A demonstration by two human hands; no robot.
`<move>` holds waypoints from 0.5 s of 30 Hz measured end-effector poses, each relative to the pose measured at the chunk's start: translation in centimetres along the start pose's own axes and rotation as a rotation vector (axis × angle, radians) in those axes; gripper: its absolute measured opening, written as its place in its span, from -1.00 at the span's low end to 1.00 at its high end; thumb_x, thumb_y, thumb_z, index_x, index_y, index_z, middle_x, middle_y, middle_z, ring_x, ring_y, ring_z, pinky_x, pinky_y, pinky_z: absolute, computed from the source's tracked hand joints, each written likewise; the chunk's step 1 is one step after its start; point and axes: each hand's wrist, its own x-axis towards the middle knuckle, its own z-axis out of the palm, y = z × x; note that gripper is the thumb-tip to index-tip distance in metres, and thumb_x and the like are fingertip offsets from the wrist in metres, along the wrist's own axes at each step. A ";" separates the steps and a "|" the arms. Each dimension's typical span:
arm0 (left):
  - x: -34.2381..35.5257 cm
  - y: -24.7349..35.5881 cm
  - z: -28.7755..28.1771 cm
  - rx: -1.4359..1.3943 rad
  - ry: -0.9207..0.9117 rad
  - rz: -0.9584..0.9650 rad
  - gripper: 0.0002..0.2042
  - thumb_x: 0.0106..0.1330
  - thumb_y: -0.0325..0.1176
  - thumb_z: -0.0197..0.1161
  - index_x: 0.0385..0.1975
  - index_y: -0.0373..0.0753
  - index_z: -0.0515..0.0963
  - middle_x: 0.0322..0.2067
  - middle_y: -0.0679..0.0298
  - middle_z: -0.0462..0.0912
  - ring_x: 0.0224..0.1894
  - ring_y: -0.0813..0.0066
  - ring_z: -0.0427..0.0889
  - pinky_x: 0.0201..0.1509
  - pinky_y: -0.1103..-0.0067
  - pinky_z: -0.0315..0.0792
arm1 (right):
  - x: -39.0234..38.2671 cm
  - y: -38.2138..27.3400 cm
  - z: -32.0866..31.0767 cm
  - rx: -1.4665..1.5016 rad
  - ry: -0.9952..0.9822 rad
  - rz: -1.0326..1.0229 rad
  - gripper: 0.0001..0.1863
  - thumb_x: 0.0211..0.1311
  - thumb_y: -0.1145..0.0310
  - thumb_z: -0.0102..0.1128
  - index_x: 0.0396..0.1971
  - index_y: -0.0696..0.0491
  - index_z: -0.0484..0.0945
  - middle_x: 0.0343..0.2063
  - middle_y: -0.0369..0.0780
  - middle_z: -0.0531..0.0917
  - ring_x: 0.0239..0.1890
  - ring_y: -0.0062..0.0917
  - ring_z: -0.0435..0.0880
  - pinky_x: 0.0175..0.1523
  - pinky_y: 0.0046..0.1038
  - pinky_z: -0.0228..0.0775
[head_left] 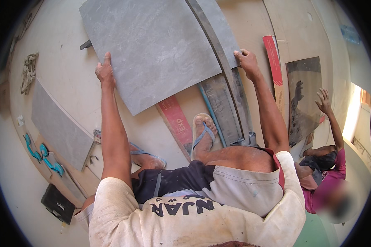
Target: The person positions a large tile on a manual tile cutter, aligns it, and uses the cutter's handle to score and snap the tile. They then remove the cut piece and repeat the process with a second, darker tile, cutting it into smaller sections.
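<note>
A large grey tile (152,45) lies in front of me, turned at an angle, under the long dark rail of a tile cutter (213,43). My left hand (106,73) grips the tile's left edge, thumb on the top face and the other fingers mostly hidden at the edge. On the right side, beyond the rail, my right hand (247,62) is closed on the tile's right edge near its corner. The cutter's bed (223,109) shows below the tile, running toward my right knee.
Another grey tile (62,127) lies at left, near turquoise-handled tools (50,162), a black case (57,203) and a crumpled cloth (29,73). A red-printed cardboard strip (176,119) lies beneath. At right, a co-worker (329,164) raises a hand beside a dark, smeared panel (305,94).
</note>
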 end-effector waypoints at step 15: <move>-1.5 1.2 1.3 0.010 0.081 0.015 -0.34 0.31 -0.23 0.35 0.16 -0.67 0.23 0.05 -0.08 0.52 0.03 0.22 0.58 0.15 0.43 0.48 | 0.4 -0.1 0.1 0.036 0.033 -0.011 -0.64 0.25 0.20 0.25 -0.27 0.28 0.65 -0.45 -0.26 0.62 -0.42 -0.64 0.50 -0.31 -0.49 0.36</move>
